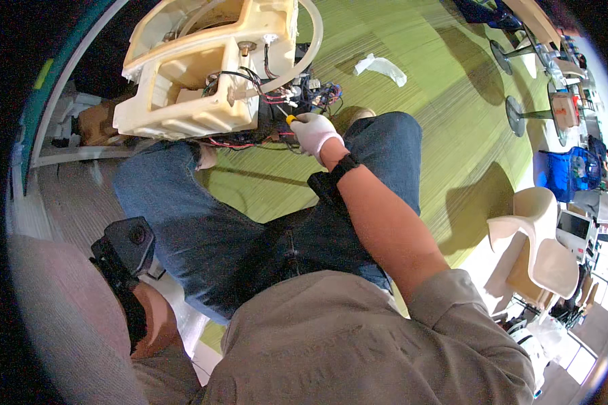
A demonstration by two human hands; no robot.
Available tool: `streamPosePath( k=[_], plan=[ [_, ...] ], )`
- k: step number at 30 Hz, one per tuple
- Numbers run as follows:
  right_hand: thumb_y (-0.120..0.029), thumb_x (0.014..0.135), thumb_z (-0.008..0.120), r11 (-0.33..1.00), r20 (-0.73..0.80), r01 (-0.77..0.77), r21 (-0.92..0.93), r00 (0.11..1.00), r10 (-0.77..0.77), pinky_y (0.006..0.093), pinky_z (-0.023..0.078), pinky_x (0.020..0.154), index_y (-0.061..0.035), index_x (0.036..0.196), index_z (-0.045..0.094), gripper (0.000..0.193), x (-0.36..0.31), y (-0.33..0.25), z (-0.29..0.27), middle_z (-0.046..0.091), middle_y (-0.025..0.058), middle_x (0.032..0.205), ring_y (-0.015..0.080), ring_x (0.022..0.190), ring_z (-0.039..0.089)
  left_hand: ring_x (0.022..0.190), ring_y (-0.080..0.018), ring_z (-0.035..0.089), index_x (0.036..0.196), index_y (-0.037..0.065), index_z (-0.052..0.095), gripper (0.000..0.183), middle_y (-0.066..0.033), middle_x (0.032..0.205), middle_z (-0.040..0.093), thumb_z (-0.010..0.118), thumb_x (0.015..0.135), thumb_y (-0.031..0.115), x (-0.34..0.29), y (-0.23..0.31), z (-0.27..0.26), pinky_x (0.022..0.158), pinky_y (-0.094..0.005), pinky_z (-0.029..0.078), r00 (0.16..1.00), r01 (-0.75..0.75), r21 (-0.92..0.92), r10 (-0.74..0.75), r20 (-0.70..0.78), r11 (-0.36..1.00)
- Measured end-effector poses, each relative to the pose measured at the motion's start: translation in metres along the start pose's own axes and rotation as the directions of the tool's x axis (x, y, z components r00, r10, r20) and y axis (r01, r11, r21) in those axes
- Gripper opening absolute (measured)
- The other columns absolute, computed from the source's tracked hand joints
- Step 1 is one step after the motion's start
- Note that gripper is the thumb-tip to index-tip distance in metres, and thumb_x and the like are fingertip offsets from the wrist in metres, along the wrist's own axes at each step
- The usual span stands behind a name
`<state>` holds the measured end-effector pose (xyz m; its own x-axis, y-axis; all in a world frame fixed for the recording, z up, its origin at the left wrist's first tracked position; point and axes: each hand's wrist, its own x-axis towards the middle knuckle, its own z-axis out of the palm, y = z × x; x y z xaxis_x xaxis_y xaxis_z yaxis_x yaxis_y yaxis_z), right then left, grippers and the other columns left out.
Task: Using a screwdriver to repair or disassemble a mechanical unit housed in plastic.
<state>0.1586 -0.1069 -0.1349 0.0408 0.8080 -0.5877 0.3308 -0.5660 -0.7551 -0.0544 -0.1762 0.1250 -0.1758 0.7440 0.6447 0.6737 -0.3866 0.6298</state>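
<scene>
My right hand point(315, 135), in a white glove, is closed round the yellow handle of a screwdriver point(291, 119). The thin shaft points up and left into a bundle of wires point(287, 94) beside a cream plastic housing point(203, 111) with deep open compartments. What the tip touches is too small to tell. A clear hose point(312, 47) curves along the housing's right side. At the lower left, a large blurred greyish-pink shape fills the rim, apparently my left hand point(67, 310), raised near the camera; its fingers do not show. A black device point(127, 244) is strapped at that wrist.
My bent legs point(203, 236) flank the space below the housing. Upon the green carpet point(358, 108) lies a crumpled white piece point(381, 68), perhaps a glove. White chairs point(530, 236), a blue bag point(561, 174) and round-based tables point(515, 116) stand to the right.
</scene>
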Motion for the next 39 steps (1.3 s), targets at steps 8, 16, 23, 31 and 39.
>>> streamPosePath(
  k=[8, 16, 23, 31, 39],
  plan=[
    [-0.030, 0.082, 0.058, 0.998, -0.060, -0.011, -0.061, 0.998, 0.007, 0.0354, 0.050, 0.069, -0.0024, 0.108, 0.064, 0.038, -0.010, -0.013, -0.003, 0.068, 0.0166, 0.086, 0.0276, 0.072, 0.065, 0.093, -0.0200, 0.060, 0.109, -0.003, 0.059, 0.030, -0.0101, 0.105, 0.063, 0.061, 0.085, 0.015, 0.008, 0.000, 0.016, 0.082, -0.0314, 0.047, 1.000, -0.030, -0.035, 0.029, -0.010, 0.999],
    [-0.031, 0.083, 0.057, 0.996, -0.035, 0.083, -0.040, 0.996, -0.084, 0.0336, 0.049, 0.065, -0.0011, 0.102, 0.065, 0.036, -0.006, -0.011, 0.008, 0.067, 0.0174, 0.080, 0.0275, 0.071, 0.064, 0.090, -0.0196, 0.061, 0.108, -0.002, 0.060, 0.029, -0.0098, 0.103, 0.064, 0.063, 0.085, 0.016, 0.002, -0.018, 0.010, 0.080, -0.0309, 0.048, 0.998, -0.028, 0.028, 0.030, -0.048, 0.999],
    [-0.029, 0.085, 0.058, 0.984, -0.024, 0.097, -0.151, 0.995, -0.101, 0.0324, 0.051, 0.063, -0.0022, 0.113, 0.062, 0.039, -0.008, 0.005, -0.007, 0.067, 0.0135, 0.080, 0.0174, 0.068, 0.065, 0.088, -0.0192, 0.062, 0.107, -0.002, 0.061, 0.029, -0.0096, 0.101, 0.065, 0.064, 0.084, 0.016, 0.023, -0.043, -0.008, 0.078, -0.0305, 0.048, 0.977, -0.154, 0.178, 0.177, -0.122, 0.972],
    [-0.030, 0.084, 0.056, 0.703, 0.090, 0.416, -0.577, 0.888, -0.451, 0.0339, 0.052, 0.064, 0.0002, 0.111, 0.062, 0.042, 0.026, 0.031, -0.022, 0.068, 0.0157, 0.083, 0.0222, 0.068, 0.064, 0.086, -0.0188, 0.063, 0.105, -0.002, 0.062, 0.029, -0.0094, 0.099, 0.065, 0.065, 0.083, 0.017, 0.023, -0.044, -0.016, 0.076, -0.0300, 0.049, 0.986, -0.162, 0.200, 0.165, 0.004, 0.966],
    [-0.024, 0.084, 0.058, 0.991, -0.066, 0.107, -0.076, 0.991, -0.113, 0.0331, 0.050, 0.066, -0.0019, 0.106, 0.065, 0.032, -0.011, -0.006, 0.002, 0.068, 0.0142, 0.083, 0.0221, 0.069, 0.063, 0.085, -0.0193, 0.064, 0.104, 0.003, 0.064, 0.026, -0.0105, 0.094, 0.067, 0.067, 0.082, 0.016, 0.054, -0.028, 0.022, 0.076, -0.0297, 0.050, 0.978, -0.106, 0.127, 0.080, 0.192, 0.986]
  ],
)
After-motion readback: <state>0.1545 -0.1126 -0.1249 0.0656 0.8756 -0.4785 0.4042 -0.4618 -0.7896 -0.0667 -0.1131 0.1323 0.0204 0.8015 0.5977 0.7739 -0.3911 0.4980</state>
